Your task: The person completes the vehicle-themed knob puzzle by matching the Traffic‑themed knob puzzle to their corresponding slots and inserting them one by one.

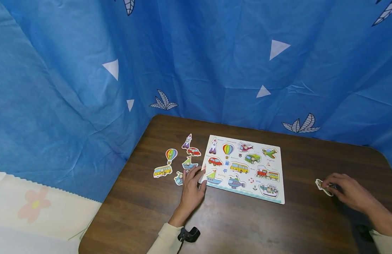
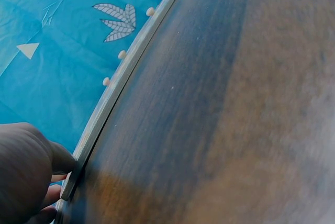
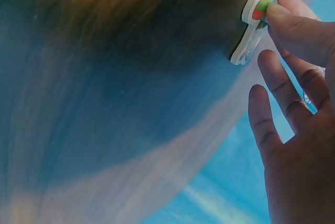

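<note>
A white wooden puzzle board (image 1: 246, 192) with printed vehicles lies on the table, several knobbed pieces set in it. My left hand (image 1: 192, 188) holds its near left corner, thumb and fingers at the edges; the left wrist view shows the thumb (image 2: 62, 158) against the board's edge (image 2: 104, 114). Off to the right, my right hand (image 1: 346, 188) pinches a white-edged puzzle piece (image 3: 246, 46) with thumb and forefinger, its other fingers spread. Green and red show on that piece; my fingers cover part of its picture. It is close over the table.
Left of the board lie loose pieces: a rocket (image 1: 187, 141), a red car (image 1: 194, 152), a balloon (image 1: 171, 154), a sailboat (image 1: 187, 163), a yellow bus (image 1: 162, 171) and a submarine (image 1: 178, 178) partly behind my left hand. A blue curtain (image 1: 199, 63) hangs behind the brown table (image 1: 138, 204).
</note>
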Demonstrator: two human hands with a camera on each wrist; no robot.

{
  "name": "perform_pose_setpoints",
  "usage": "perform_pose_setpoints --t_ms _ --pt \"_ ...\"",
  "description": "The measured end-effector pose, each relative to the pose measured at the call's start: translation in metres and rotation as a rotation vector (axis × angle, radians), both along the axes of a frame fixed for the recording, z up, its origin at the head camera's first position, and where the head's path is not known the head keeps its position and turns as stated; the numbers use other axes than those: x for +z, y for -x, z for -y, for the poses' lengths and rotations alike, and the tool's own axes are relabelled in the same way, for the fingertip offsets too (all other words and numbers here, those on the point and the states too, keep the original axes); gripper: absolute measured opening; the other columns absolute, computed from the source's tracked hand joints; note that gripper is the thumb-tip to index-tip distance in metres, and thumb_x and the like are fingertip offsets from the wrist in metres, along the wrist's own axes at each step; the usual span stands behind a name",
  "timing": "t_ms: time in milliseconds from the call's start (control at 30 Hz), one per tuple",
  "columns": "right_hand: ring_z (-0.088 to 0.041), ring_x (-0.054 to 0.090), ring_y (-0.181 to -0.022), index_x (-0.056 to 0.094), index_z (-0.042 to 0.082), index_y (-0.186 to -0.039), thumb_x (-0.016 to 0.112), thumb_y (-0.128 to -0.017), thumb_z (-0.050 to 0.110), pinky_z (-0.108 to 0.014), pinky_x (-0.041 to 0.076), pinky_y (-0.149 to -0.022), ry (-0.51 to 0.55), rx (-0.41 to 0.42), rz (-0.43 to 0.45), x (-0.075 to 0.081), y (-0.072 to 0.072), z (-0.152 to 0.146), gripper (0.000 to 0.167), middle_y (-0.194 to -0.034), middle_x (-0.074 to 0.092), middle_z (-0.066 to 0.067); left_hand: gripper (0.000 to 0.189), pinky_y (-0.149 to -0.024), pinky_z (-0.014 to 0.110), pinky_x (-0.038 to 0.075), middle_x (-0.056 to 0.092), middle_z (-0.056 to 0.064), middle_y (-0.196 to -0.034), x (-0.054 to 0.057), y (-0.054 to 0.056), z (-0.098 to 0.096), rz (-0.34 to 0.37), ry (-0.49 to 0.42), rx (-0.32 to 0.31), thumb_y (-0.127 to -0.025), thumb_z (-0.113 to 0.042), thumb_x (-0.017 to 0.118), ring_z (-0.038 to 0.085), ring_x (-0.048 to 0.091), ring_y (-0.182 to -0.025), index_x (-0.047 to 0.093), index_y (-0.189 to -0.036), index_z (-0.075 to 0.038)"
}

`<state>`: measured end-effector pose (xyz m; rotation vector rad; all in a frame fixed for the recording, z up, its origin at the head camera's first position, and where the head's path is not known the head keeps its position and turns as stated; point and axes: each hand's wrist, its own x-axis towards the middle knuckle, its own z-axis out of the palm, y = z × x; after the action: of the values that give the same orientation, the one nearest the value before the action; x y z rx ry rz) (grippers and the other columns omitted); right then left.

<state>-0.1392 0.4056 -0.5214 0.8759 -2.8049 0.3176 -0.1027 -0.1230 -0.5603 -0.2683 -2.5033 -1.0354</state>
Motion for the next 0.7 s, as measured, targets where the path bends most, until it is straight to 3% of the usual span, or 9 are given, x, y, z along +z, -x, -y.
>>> perform_pose_setpoints --t_ms 400,700 --pt "-0.014 0.059 -0.081 0.07 0.022 -0.085 0.084 -0.065 -0.005 -0.037 0.051 -0.066 -0.026 -0.022 0.032 0.005 0.004 0.014 0.037 -0.087 0.062 0.01 0.039 -0.112 0.069 0.021 0.064 0.017 -0.13 0.001 0.0 0.0 -0.002 0.006 0.0 -0.081 -0.004 0.075 0.041 0.052 -0.132 0.071 -0.12 -0.002" --pt "-0.013 0.06 -0.081 0.071 0.021 -0.086 0.085 -0.065 -0.005 -0.032 0.051 -0.067 0.002 0.009 -0.004 0.009 0.016 0.027 0.036 -0.087 0.063 0.011 0.039 -0.109 0.071 0.023 0.065 0.018 -0.128 0.0 0.0 0.0 -0.04 0.012 0.004 -0.08 -0.003 0.075 0.043 0.053 -0.13 0.072 -0.119 -0.001"
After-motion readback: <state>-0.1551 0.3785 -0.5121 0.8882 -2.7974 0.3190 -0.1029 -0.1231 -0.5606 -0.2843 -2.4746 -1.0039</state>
